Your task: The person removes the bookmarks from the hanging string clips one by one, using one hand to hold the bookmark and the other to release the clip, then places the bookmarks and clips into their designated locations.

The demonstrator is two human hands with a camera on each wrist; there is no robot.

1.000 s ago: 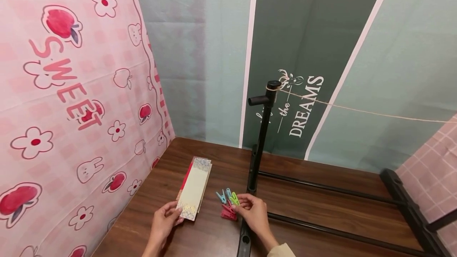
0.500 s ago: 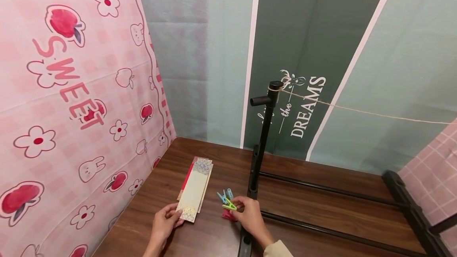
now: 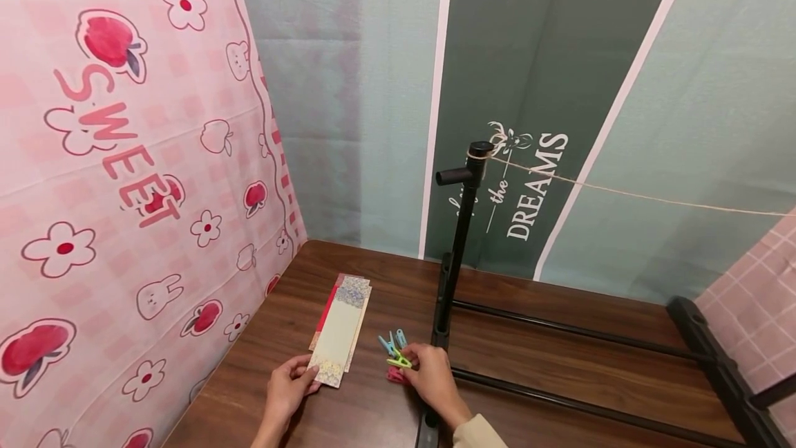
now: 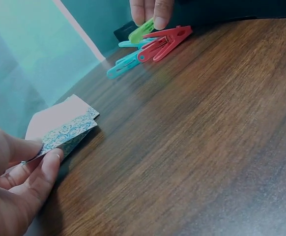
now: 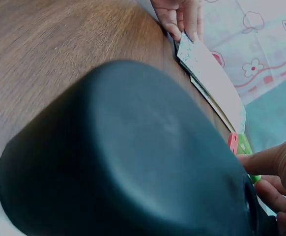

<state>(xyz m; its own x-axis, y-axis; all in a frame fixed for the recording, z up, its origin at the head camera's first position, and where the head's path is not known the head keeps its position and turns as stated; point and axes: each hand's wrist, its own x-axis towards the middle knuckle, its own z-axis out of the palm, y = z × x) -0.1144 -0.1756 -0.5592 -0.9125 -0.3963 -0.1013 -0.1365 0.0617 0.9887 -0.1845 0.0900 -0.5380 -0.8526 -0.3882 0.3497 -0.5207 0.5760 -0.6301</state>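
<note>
My left hand [image 3: 289,386] pinches the near end of a long narrow paper card [image 3: 338,334], cream with floral bands at both ends. In the left wrist view, thumb and fingers hold the card's blue-patterned corner [image 4: 67,130], raised off the table. More cards lie under it, one with a red edge [image 3: 325,316]. To the right, my right hand [image 3: 437,380] pinches a green clothespin [image 3: 399,359] between thumb and fingers. Beside it lie light blue clothespins [image 3: 386,345] and red clothespins [image 4: 165,44], partly hidden by the right hand in the head view.
A black frame [image 3: 459,247] stands on the wooden table [image 3: 273,323] just right of the clothespins, its foot close by my right wrist. From the post top a thin string [image 3: 640,197] runs right. A pink printed cloth [image 3: 205,109] hangs at left.
My right hand has drawn the green clothespin slightly left and nearer over the red ones, turning it flatter. The left hand stays on the card almost unmoved.
</note>
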